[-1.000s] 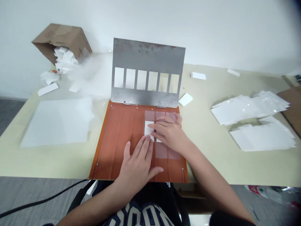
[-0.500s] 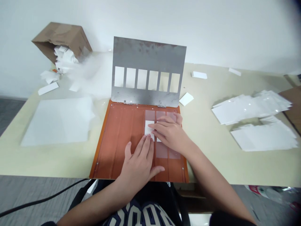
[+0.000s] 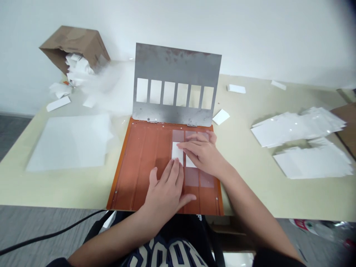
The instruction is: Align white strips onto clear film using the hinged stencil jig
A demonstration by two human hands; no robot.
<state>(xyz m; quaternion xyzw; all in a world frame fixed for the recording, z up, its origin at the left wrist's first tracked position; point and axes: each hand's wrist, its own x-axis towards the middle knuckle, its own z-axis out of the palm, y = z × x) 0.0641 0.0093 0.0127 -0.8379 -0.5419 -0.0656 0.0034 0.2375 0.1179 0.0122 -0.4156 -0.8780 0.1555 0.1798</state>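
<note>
A white card [image 3: 177, 150] lies on the orange-brown grooved base [image 3: 144, 167], over a clear plastic strip [image 3: 191, 177]. My left hand [image 3: 165, 191] is open, palm down on the base, its fingertips on the card's lower end. From the right, my right hand [image 3: 205, 154] reaches over with fingers apart, and its index fingertip touches the card's upper right part. A second white card [image 3: 190, 161] shows partly under my right hand, which hides what lies further right. Hinged to the base's back edge, a grey metal plate [image 3: 178, 66] with several rectangular windows stands raised.
At the right lie two piles of white cards in clear film [image 3: 294, 128]. A stack of translucent sheets [image 3: 69, 142] is at the left. Behind it, a brown cardboard box [image 3: 80, 40] spills white pieces. A loose white card [image 3: 221, 116] lies beside the base.
My right hand has shifted slightly right, so more of the second card shows. The left hand stays in almost the same place. The view has moved a little.
</note>
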